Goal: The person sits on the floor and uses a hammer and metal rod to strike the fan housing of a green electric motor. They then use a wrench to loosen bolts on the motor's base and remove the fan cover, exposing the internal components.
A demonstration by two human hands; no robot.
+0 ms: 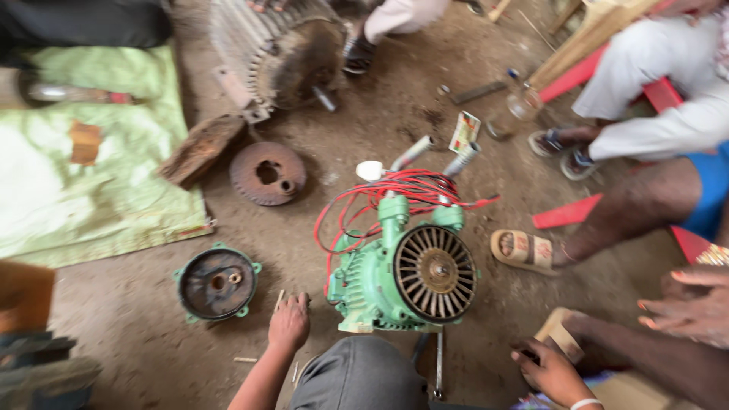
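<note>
A green electric motor [380,285] lies on the dirt floor, its dark finned fan [435,272] facing up and red wires [395,190] looping from its top. My left hand [289,323] rests on the dirt just left of the motor, fingers pointing away, holding nothing I can see. My right hand [552,370], with a white band at the wrist, hovers low to the right of the motor, fingers curled; whether it holds anything is unclear. My grey-trousered knee [361,376] is between them. A thin metal rod [439,364] lies below the motor.
A green-rimmed end cover [217,283] lies to the left, with a rusty disc [267,173] and a large rusty motor [277,53] beyond it. Green sheeting [91,167] covers the far left. Other people's legs, sandalled feet [524,250] and a hand [691,304] crowd the right.
</note>
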